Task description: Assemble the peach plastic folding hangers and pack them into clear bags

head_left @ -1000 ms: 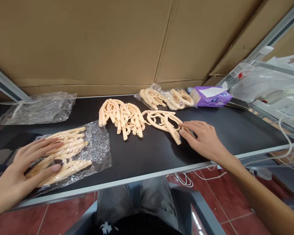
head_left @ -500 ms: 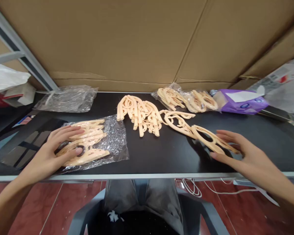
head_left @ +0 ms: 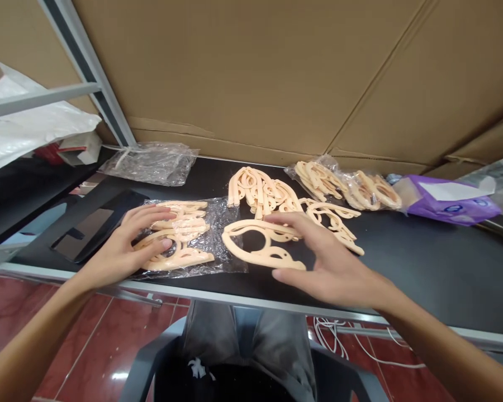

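My right hand (head_left: 327, 263) grips a flat cream plastic piece (head_left: 255, 249) between thumb and fingers, just above the black table (head_left: 423, 268) and right beside a clear plastic bag (head_left: 218, 234). My left hand (head_left: 128, 245) lies with spread fingers on that bag, pressing the cream pieces (head_left: 180, 234) packed inside it. A loose pile of the same cream pieces (head_left: 260, 192) lies behind, with a few more (head_left: 335, 220) trailing to its right.
Two filled bags of cream pieces (head_left: 347, 184) and a purple tissue pack (head_left: 448, 200) sit at the back right. An empty clear bag (head_left: 151, 163) lies at the back left. A dark tablet (head_left: 90, 226) rests by the left edge. Cardboard walls the back.
My right hand has carried one cream piece from the right side of the table leftward to the bag's edge. My left hand stays on the bag. The view has swung left.
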### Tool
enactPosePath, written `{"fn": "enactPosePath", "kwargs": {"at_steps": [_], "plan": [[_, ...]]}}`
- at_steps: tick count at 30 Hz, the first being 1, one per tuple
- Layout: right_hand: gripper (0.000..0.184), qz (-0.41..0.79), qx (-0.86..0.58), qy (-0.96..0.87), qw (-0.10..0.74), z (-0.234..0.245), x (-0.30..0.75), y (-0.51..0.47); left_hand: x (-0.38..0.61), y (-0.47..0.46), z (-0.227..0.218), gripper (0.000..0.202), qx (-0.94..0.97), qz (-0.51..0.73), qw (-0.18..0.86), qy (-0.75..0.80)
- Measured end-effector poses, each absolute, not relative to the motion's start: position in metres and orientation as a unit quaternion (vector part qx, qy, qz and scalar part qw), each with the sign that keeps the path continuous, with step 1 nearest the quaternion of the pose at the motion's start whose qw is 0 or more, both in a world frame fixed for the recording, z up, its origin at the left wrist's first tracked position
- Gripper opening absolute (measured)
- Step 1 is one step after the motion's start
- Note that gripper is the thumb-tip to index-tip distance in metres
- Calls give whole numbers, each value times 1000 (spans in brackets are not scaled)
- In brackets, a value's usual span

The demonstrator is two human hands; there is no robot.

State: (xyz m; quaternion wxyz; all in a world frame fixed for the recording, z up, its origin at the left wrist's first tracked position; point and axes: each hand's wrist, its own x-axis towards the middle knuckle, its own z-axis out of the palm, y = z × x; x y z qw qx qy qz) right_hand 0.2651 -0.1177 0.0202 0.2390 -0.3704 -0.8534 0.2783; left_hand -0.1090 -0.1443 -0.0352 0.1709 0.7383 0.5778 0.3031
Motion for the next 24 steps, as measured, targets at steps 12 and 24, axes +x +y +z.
{"fn": "enactPosePath", "kwargs": {"at_steps": [12, 24], "plan": [[70, 330, -260, -874, 243, -8, 178, -98, -104, -148, -33, 60, 734, 298, 168, 586], [26, 141, -407, -889, 154, -17, 193, -91, -110, -147, -38, 56, 748, 295, 146, 576]]}}
